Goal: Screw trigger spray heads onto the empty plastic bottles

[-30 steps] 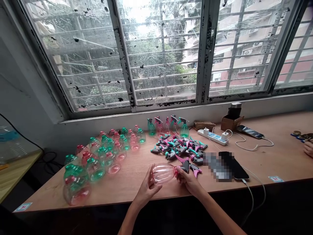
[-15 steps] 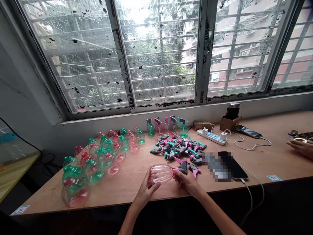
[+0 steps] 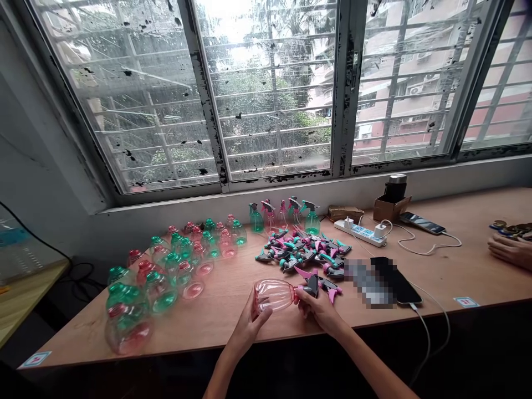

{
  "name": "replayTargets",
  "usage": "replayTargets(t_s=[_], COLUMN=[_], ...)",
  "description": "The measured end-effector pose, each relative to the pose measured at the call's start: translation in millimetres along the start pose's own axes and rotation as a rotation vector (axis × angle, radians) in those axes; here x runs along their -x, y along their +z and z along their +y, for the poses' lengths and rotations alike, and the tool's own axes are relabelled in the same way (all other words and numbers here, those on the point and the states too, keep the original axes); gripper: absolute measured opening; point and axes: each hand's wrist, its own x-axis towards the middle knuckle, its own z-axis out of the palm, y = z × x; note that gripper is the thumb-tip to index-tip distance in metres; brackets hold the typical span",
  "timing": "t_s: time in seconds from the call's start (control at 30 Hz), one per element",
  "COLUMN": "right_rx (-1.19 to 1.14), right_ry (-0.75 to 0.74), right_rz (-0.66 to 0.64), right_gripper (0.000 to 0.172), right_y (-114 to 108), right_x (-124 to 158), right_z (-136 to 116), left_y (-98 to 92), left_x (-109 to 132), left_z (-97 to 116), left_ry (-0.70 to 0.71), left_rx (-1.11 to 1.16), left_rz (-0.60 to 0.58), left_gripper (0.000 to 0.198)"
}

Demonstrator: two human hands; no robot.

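Note:
A clear pink spray bottle (image 3: 274, 294) lies sideways between my hands, just above the front part of the table. My left hand (image 3: 248, 324) is closed around its wide base, thumb along the near side. At the neck end, the fingers of my right hand (image 3: 322, 313) pinch a dark grey and pink spray head (image 3: 311, 284) by its collar. The head sits at the bottle's mouth; whether its thread is engaged cannot be seen. Just behind my hands is a heap of loose spray heads (image 3: 305, 252) in grey, pink and teal.
Several headless green and pink bottles (image 3: 161, 291) stand at the left. Bottles with heads fitted, such as a green one (image 3: 311, 219), line the window wall. A power strip (image 3: 361, 231), phones (image 3: 397, 280) and cables lie rightward. Another person's hand (image 3: 511, 249) rests at the right edge.
My hands and the pink bottle keep nearly the same pose. At the right edge, the other person's hand has shifted, and the white ring near it no longer shows.

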Motion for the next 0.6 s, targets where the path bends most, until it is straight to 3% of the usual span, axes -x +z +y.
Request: replayTargets(t_s=[0.37, 0.6], right_rx=[0.003, 0.01], right_ry=[-0.002, 0.002], right_rz=[-0.004, -0.014], right_gripper=[0.044, 0.043], right_y=[0.3, -0.5], right_x=[0.2, 0.1], right_z=[-0.4, 0.8], left_y=[3.6, 3.2], left_x=[0.1, -3.2], left_z=[-2.4, -0.1], left_ry=[0.023, 0.026], left_rx=[0.01, 0.01], left_rz=[0.012, 0.036], left_gripper=[0.117, 0.105])
